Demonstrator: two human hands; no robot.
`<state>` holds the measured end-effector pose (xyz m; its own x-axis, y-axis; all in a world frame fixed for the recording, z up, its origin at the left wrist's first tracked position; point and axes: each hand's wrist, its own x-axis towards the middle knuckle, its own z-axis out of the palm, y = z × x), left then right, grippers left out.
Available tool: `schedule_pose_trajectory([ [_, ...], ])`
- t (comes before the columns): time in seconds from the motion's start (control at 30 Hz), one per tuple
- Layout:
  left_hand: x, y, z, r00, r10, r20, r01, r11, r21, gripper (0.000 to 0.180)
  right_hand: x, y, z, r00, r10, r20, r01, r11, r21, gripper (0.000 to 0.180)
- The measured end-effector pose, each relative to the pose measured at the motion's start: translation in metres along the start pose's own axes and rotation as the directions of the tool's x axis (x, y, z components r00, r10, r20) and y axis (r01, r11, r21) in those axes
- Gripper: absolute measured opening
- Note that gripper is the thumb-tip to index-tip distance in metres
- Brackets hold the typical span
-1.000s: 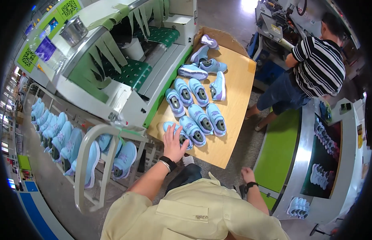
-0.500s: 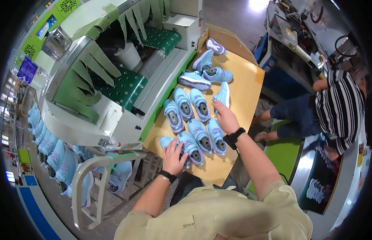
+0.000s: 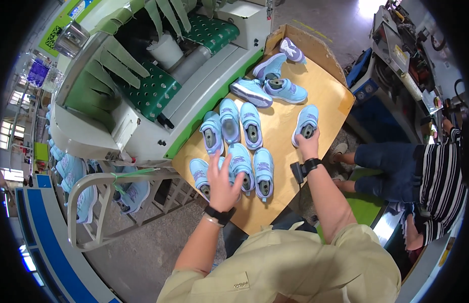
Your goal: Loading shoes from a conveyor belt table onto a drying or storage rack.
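Note:
My right hand (image 3: 308, 145) grips the heel end of a light blue sneaker (image 3: 307, 119) that sits sole down on the tan board, right of the others. My left hand (image 3: 223, 187) is open, fingers spread above the near group of sneakers, and partly hides one between them. Beside it are a sneaker at the left (image 3: 198, 171) and one at the right (image 3: 264, 174). Just beyond stands a row of three, the middle sneaker (image 3: 229, 121) among them. Dark grey forms show inside most openings.
The tan board (image 3: 282, 166) has a raised cardboard edge (image 3: 320, 53) at the far end, with several sneakers (image 3: 287, 91) lying loosely there. A white machine with a green perforated belt (image 3: 152, 91) borders the left. A metal rack (image 3: 83, 202) holds more sneakers. At right works another person (image 3: 391, 166).
The sneaker by my right hand was tipped on its side and now stands sole down in my grip, farther from the rows. My left fingers have spread apart. The whole view has shifted.

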<state>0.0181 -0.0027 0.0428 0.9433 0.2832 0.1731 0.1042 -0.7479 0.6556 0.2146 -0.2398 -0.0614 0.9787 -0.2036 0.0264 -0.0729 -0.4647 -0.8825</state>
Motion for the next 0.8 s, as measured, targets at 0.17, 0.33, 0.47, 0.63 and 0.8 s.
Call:
schedule_pose_trajectory([
  [0.17, 0.039, 0.045, 0.027, 1.0, -0.018, 0.008, 0.02, 0.937, -0.349, 0.075, -0.029, -0.066, -0.014, 0.869, 0.027, 0.495, -0.267, 0.866, 0.422, 0.082],
  [0.33, 0.081, 0.047, -0.003, 0.939, -0.297, -0.174, 0.105, 0.728, -0.677, 0.082, -0.053, -0.147, -0.015, 0.288, -0.551, 0.783, 0.149, 0.834, 0.532, 0.099],
  [0.47, 0.137, 0.038, -0.075, 0.87, -0.383, -0.309, 0.026, 0.662, -0.749, 0.081, -0.007, -0.091, 0.075, 0.574, -0.244, 0.782, 0.213, 0.966, 0.146, 0.1],
  [0.63, 0.213, -0.045, -0.133, 0.698, -0.354, -0.623, 0.228, 0.934, -0.275, 0.088, -0.028, -0.077, 0.123, 0.668, -0.327, 0.669, 0.446, 0.895, -0.008, 0.102],
  [0.8, 0.204, -0.065, -0.127, 0.718, -0.322, -0.618, 0.2, 0.945, -0.259, 0.086, 0.019, -0.08, 0.075, 0.739, -0.116, 0.663, -0.076, 0.965, 0.252, 0.09],
])
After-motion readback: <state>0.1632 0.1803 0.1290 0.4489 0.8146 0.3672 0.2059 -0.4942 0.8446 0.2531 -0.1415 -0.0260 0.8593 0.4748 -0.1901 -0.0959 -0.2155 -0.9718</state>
